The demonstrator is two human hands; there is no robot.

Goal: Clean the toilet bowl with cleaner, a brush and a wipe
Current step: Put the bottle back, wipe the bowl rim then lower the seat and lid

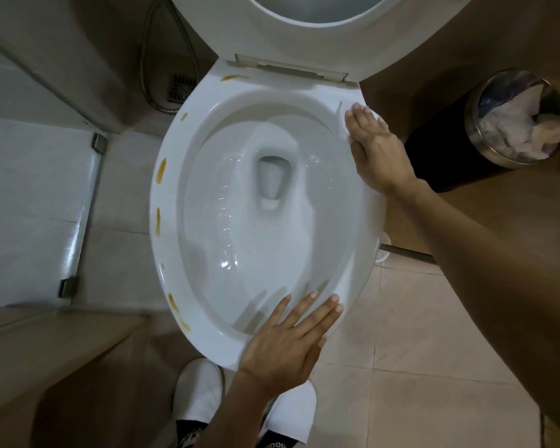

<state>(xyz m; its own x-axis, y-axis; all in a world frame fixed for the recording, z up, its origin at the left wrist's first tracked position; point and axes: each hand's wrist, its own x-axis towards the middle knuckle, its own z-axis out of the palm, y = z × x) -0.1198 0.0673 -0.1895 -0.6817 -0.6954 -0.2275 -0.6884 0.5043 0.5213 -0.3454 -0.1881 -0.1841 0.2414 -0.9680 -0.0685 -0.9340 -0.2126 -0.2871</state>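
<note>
Right hand [377, 150]: fingers straight and together, laid flat on a white wipe [370, 113] against the right side of the rim [374, 218]; it curls round nothing, only presses.
Wipe: mostly hidden under the right fingers, a white edge showing just past the fingertips.
Left hand [283, 342]: flat and spread, holding nothing, over the near edge of the rim; whether it touches the rim I cannot tell.
Bowl [240, 202]: between the two hands, white, water in the bottom, seat [307, 33] raised beyond the right fingertips.
Stains [161, 169]: yellow-brown streaks along the rim on the side opposite the right hand, one more at the back left near the hinge [291, 67].
Bin [485, 130]: dark, round, just outside the right hand, crumpled white paper inside.
Brush handle [408, 253]: dark rod passing under the right forearm, beside the bowl.
Slippers [198, 392]: white, below the left wrist.
Hose [149, 59]: on the floor beyond the stained side.
</note>
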